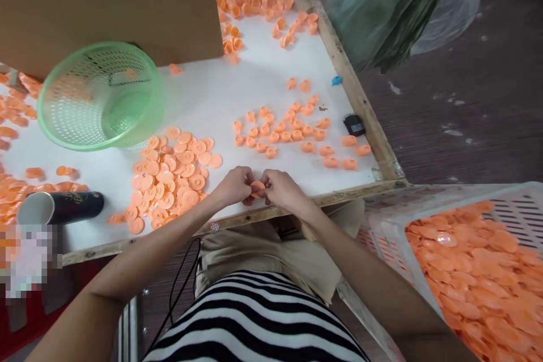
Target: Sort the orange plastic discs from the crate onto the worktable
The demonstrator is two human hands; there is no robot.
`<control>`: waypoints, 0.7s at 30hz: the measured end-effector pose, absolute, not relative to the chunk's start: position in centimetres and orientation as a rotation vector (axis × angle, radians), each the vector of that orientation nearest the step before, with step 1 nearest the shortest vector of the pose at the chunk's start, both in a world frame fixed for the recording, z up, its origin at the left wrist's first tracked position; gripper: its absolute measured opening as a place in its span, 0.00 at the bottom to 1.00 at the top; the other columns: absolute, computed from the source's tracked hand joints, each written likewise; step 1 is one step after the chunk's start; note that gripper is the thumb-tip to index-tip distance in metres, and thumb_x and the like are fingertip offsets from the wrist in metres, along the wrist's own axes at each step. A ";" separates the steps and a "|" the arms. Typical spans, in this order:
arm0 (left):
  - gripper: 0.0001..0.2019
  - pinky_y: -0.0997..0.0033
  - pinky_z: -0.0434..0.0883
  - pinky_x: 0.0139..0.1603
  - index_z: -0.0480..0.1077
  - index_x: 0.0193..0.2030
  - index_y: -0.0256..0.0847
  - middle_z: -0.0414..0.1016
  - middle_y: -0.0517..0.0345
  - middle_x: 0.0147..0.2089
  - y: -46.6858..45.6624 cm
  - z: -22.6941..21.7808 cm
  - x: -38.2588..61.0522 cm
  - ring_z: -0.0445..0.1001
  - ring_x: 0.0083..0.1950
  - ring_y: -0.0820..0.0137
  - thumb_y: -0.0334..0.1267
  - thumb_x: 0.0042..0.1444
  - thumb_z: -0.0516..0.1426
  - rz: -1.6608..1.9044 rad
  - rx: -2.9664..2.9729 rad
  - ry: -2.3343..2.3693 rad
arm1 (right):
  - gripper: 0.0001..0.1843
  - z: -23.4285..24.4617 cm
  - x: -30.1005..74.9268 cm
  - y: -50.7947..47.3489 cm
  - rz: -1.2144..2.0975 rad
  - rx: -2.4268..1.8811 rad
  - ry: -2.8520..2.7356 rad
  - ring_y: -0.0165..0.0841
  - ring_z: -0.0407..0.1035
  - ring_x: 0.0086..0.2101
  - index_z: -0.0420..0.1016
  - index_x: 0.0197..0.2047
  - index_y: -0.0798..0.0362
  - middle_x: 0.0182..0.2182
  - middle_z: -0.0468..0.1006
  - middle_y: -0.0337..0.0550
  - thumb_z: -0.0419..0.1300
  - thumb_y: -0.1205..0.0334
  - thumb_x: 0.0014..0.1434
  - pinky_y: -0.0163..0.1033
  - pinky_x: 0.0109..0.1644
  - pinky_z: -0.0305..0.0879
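Note:
Between my two hands, just over the table's front edge, is a small orange plastic disc [258,186]. My left hand [237,185] grips its left side with bent fingers, and my right hand [278,186] pinches it from the right. Whether a second part is joined under the disc is hidden by my fingers. A heap of flat round orange discs [178,172] lies to the left of my left hand. Beyond my hands, many small orange cup-shaped pieces [285,136] are scattered on the white tabletop [199,90].
A pale green mesh basket [102,96] tilts at the back left, before a cardboard box [110,5]. A dark cup [78,207] lies on its side. A black gadget [353,124] sits by the wooden rim [369,116]. A crate [409,249] of orange discs stands right.

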State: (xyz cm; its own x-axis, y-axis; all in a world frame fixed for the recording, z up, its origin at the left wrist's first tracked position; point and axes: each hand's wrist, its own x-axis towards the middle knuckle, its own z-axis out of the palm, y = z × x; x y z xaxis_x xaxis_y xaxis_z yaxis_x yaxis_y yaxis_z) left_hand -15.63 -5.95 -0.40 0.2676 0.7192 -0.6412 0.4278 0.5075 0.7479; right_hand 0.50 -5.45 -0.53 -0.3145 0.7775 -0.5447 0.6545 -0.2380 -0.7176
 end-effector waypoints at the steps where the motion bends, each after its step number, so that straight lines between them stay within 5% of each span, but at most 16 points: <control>1: 0.09 0.74 0.69 0.19 0.62 0.29 0.39 0.71 0.58 0.17 -5.7 -0.1 -15.5 0.75 0.20 0.65 0.24 0.48 0.59 0.213 1.117 1.371 | 0.10 -0.3 0.4 -5.2 1.630 -1.785 -1.879 0.26 0.67 0.19 0.68 0.28 0.52 0.23 0.75 0.36 0.65 0.73 0.50 0.30 0.23 0.55; 14: 0.10 0.77 0.64 0.18 0.62 0.29 0.40 0.69 0.63 0.17 -6.6 -0.8 -15.5 0.72 0.18 0.70 0.25 0.45 0.60 0.296 1.174 1.458 | 0.11 -1.5 0.2 -5.8 1.462 -1.715 -1.933 0.31 0.69 0.25 0.65 0.27 0.51 0.24 0.75 0.37 0.63 0.73 0.49 0.32 0.28 0.57; 21: 0.05 0.77 0.63 0.22 0.65 0.41 0.40 0.73 0.63 0.23 -8.8 -1.3 -14.1 0.69 0.19 0.75 0.37 0.59 0.53 0.626 1.330 1.425 | 0.05 -2.1 1.2 -8.5 1.269 -1.554 -1.533 0.33 0.72 0.29 0.66 0.32 0.51 0.28 0.76 0.41 0.60 0.63 0.54 0.35 0.31 0.67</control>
